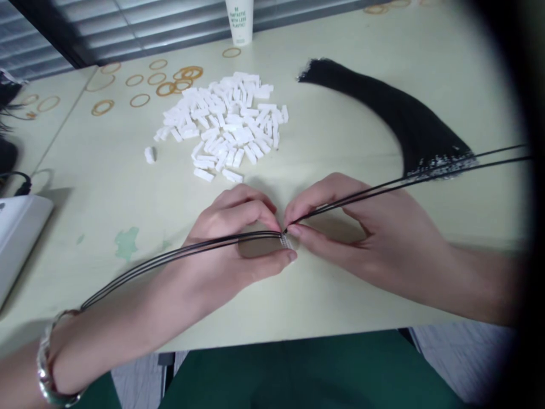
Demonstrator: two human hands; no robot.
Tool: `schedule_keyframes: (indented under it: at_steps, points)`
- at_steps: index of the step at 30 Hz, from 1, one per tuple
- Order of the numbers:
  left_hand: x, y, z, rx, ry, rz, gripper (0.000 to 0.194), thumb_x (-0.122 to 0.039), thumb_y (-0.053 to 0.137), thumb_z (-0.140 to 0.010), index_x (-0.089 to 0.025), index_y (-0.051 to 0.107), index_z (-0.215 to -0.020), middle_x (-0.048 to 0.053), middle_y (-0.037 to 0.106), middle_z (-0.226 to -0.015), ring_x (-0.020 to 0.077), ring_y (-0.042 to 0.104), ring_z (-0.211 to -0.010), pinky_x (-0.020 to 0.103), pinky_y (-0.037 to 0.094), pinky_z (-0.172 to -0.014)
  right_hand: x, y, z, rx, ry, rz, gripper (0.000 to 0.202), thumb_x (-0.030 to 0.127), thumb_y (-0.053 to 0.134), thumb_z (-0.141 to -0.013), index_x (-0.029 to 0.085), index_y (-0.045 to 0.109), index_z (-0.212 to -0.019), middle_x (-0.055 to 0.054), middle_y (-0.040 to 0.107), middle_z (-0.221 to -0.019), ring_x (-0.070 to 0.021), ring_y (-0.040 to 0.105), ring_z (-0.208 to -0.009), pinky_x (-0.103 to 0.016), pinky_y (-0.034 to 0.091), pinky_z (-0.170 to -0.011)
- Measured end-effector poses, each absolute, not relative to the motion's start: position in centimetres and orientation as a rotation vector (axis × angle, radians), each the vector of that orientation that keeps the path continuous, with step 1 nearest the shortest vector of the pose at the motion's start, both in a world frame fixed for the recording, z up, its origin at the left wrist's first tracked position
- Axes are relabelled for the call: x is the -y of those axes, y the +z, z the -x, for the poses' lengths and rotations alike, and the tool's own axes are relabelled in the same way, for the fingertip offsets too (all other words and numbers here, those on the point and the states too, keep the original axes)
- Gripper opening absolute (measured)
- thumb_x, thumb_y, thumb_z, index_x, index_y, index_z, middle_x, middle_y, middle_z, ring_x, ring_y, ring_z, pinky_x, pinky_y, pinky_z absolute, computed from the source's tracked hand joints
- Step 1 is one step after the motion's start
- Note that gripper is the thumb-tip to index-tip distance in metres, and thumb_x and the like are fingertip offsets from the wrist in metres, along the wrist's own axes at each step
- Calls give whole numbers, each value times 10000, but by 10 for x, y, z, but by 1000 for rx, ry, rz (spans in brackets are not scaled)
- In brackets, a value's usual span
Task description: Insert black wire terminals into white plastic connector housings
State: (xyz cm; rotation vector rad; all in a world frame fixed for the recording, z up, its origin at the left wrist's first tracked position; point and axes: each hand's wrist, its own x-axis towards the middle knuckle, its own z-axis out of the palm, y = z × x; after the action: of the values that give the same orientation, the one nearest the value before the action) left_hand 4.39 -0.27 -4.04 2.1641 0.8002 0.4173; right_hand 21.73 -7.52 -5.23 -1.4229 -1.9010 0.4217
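- Bracelet (43, 363) is worn behind the left hand (213, 261);
- white connector (286, 242) is pinched in its fingertips, between both hands;
- wires (323, 211) are pinched by the right hand (378, 238); best kept straight

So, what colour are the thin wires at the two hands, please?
The wires are black, seen best in the head view.

The left-hand grip (219, 258) holds a small white piece (286, 242) between thumb and fingertips, while the right-hand grip (383, 250) pinches a black strand (361, 196) at its edge. Other black strands (170, 255) arch back over the left forearm, toward a bracelet (43, 363). Beyond, a heap of white blocks (225, 122) lies on the bench (332, 142) — rubber bands (191, 72) and a cup (241, 20) behind, a thick black bundle (392, 113) to the right.
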Motion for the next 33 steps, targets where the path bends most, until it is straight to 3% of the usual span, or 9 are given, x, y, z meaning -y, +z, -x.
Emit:
schedule_keyframes:
  at_steps: [17,33]
  points:
    - [1,-40,-45,-777,414,-2187,124,-201,717,-669,-192,641,-767,21,592,-945,156,588,-866,263,494,-739,74,-49,-211,2018,345,1453,114,162,482,-861,193,549,-775,16,643,-804,-117,601,-711,-238,458,-641]
    - [1,-40,-44,-779,414,-2208,117,-206,717,-666,-187,621,-730,0,594,-926,137,581,-842,250,470,-725,74,-48,-214,1925,249,1475,117,145,567,-813,198,565,-710,37,620,-805,-76,607,-674,-171,494,-619]
